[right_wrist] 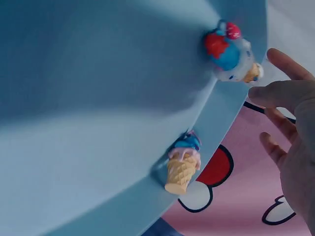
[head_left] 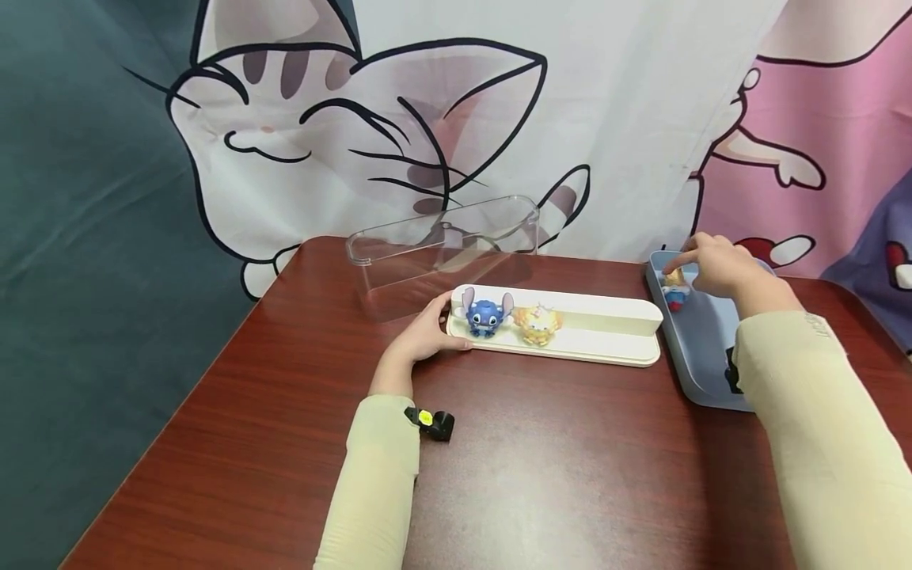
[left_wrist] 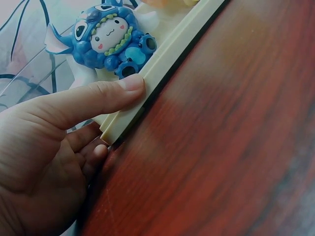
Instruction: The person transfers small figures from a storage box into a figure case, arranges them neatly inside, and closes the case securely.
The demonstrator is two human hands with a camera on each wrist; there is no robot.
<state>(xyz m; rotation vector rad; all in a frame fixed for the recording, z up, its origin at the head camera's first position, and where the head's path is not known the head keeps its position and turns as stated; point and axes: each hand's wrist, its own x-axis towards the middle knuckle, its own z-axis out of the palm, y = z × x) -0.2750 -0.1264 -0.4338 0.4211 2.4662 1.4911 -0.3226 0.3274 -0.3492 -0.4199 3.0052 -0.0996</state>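
My left hand (head_left: 426,332) grips the left end of a cream stepped display base (head_left: 598,340), thumb on its front edge. A blue big-eared figurine (head_left: 486,317) stands on the base just by that thumb. Beside it is a yellow figurine (head_left: 538,324). Over the far end of a blue-grey tray (head_left: 684,372), my right hand (head_left: 720,265) reaches with its fingers spread. Close to those fingertips lies a small red, blue and white figurine (right_wrist: 231,56) at the tray wall; whether they touch it I cannot tell. An ice-cream-cone figurine (right_wrist: 182,164) lies farther along the tray.
A clear plastic cover (head_left: 442,245) stands behind the base on the brown table (head_left: 556,459). A dark object (head_left: 731,370) lies in the tray, partly behind my right sleeve. A printed curtain (head_left: 627,119) hangs behind the table.
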